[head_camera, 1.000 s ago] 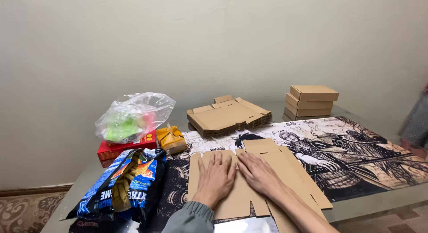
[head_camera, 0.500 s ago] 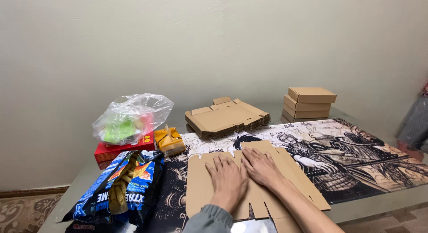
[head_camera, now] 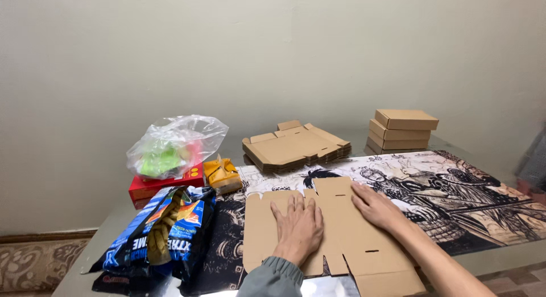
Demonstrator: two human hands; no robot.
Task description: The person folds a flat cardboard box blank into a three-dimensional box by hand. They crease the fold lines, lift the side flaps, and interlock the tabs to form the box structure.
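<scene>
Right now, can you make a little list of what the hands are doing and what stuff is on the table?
left hand: flat, palm down on the flat cardboard sheet
right hand: flat on the sheet's right part
behind: stack of unfolded cardboard blanks
back right: three folded boxes, stacked
left side: blue snack bag, clear plastic bag on a red box, small yellow pack
under it all: black-and-white drawn mat

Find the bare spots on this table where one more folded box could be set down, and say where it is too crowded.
Free: the printed mat right of the right hand, before the box stack; a strip between the flat cardboard pile and the cardboard sheet under the left hand. Crowded: the left end, with snack bags, red box and plastic bag.
</scene>
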